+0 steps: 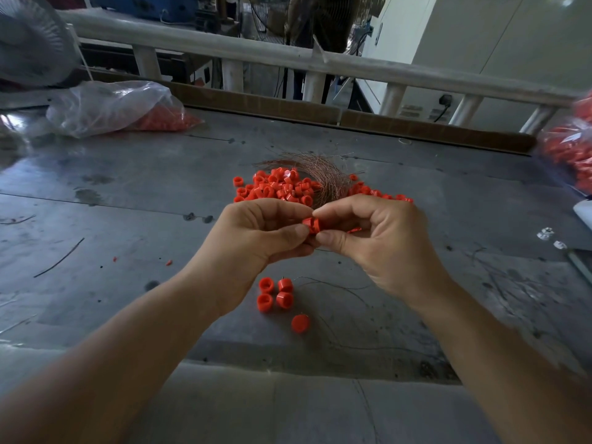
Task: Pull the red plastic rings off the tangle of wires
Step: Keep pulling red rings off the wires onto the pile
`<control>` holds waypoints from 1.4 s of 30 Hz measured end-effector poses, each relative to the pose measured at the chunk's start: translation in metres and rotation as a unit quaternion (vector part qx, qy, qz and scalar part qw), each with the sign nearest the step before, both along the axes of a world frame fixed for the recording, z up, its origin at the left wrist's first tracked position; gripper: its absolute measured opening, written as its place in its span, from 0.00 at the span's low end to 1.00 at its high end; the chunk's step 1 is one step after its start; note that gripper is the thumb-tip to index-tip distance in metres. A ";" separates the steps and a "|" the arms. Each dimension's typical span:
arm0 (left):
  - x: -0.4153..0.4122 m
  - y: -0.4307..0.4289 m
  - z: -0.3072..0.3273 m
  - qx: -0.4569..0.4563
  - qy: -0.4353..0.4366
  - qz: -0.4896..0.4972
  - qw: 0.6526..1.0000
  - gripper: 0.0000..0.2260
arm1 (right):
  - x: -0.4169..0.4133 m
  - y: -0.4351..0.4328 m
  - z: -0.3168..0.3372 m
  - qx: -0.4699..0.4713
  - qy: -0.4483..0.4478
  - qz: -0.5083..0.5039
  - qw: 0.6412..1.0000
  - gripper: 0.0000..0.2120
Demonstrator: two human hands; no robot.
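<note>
- The left hand was held above the metal table, fingers curled, pinching one red ring between thumb and forefinger.
- The right hand pinched the same ring from the opposite side, its thumb tip touching the ring's lower edge.
- The held ring sat between the two hands, above the table surface and nearer the camera than the main pile.
- The pile of red rings lay on the table just beyond the hands, touching the tangle of wires, which was copper-coloured and fanned out behind it.
- Five loose rings lay on the table below the hands, with thin wire strands beside them.
- A clear plastic bag containing red parts lay at far left.
</note>
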State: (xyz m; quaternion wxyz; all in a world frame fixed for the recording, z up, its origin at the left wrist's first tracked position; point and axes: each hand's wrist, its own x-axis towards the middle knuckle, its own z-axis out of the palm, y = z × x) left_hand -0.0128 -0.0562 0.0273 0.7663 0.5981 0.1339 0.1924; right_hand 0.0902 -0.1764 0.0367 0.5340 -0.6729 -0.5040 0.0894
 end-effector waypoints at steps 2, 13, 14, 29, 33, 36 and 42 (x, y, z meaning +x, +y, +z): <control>0.000 0.001 -0.001 0.006 0.002 0.001 1.000 0.11 | 0.000 0.000 -0.001 0.002 -0.008 -0.005 1.000 0.14; -0.001 0.001 -0.002 0.033 0.015 0.007 0.999 0.12 | -0.002 0.001 -0.003 0.002 -0.050 -0.025 0.998 0.14; -0.001 0.000 -0.001 0.030 0.016 0.006 0.999 0.12 | -0.002 0.001 -0.003 0.001 -0.047 -0.025 0.999 0.14; -0.002 0.001 0.002 -0.019 0.019 -0.001 1.000 0.09 | 0.000 0.001 -0.002 0.012 0.012 0.019 1.000 0.14; -0.003 0.001 0.001 -0.011 0.021 0.004 1.000 0.11 | 0.000 0.000 -0.001 0.018 0.018 0.024 0.999 0.13; -0.003 0.002 0.002 -0.010 0.021 0.004 1.000 0.11 | -0.001 0.001 -0.002 0.014 0.012 0.014 1.000 0.14; -0.001 0.002 0.000 0.003 0.028 0.004 1.000 0.10 | -0.003 0.002 -0.003 0.009 -0.041 -0.017 0.999 0.15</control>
